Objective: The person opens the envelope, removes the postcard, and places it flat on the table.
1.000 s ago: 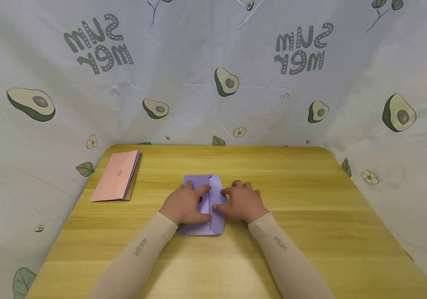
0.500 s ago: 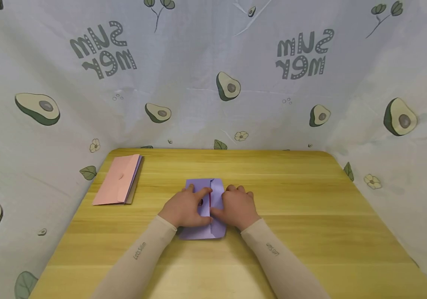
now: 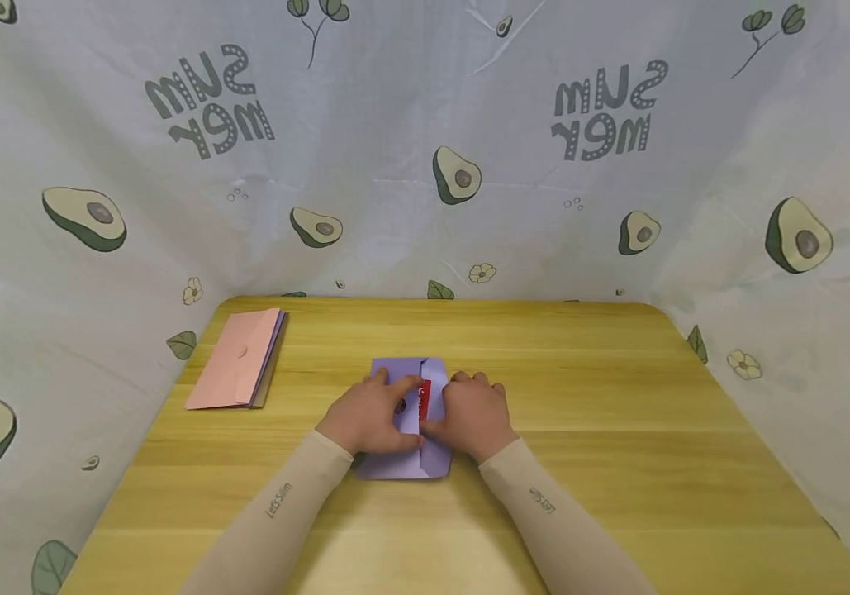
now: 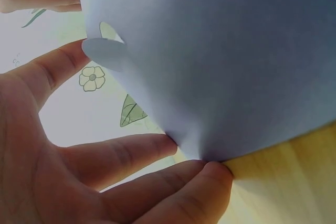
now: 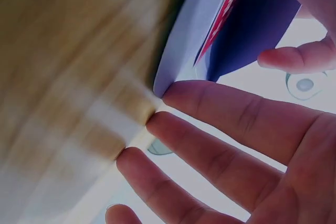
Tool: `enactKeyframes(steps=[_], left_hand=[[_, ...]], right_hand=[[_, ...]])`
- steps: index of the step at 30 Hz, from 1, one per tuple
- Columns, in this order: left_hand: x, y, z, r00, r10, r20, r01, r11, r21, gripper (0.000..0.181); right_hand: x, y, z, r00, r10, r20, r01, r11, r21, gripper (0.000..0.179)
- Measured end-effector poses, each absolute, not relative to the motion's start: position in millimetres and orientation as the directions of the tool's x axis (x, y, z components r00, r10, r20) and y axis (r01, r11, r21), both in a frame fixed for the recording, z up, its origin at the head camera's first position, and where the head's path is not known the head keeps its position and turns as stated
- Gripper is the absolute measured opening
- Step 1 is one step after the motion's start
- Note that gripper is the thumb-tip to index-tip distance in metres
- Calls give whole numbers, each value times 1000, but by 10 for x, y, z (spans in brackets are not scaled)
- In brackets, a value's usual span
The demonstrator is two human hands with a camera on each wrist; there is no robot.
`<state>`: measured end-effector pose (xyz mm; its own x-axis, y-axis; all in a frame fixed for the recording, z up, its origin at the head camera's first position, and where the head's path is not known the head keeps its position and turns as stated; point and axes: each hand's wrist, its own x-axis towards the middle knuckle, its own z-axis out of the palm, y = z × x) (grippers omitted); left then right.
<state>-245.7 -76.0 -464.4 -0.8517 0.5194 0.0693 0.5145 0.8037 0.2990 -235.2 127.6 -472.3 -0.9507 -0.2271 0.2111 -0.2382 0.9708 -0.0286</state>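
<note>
A purple envelope (image 3: 401, 368) lies before me on the wooden table, its right flap spread back. My left hand (image 3: 367, 417) grips its left part, thumb and index finger apart at the edge of the opening. In the left wrist view, left fingertips touch the envelope's edge and corner near a small rounded tab (image 4: 106, 55). My right hand (image 3: 477, 418) holds the flap side, with its thumb over the opening and its fingertips at the outer edge. Between the envelope's layers shows a red paper piece (image 3: 425, 397) with white lettering, partly hidden inside.
A small stack of folded envelopes, pink on top (image 3: 235, 364), with purple and brownish layers below, lies at the table's back left. Pale cloth (image 3: 365, 107) with avocado prints hangs behind and beside the wooden table (image 3: 581, 496).
My right hand has moved left onto the flap, its fingers drawn in. The opening has widened, and the red piece has come into view. My left hand keeps its place.
</note>
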Motion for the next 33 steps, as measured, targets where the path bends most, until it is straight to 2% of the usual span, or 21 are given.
enactKeyframes(steps=[7,12,16,22,33], left_hand=[[-2475,-742,-4656,-846,527,80,525,797,299,89],[-2477,-742,-4634,-849,525,66,520,804,289,88],[-2474,-752,-4616,-852,521,54,513,809,285,89],[-2481,-768,-4631,-845,530,66,526,802,283,90],[-2477,-760,-4640,-853,519,54,512,814,276,91]], right_hand=[[-2384,1339,-4701,-954,-240,177,-257,964,-74,53],[-2411,1368,-4669,-959,-238,157,-261,954,-149,49],[-2426,1373,-4655,-957,-242,158,-272,939,-208,56],[-2435,1387,-4631,-965,-234,121,-261,908,-328,69],[-2479,1472,-4625,-985,-162,66,-171,807,-566,64]])
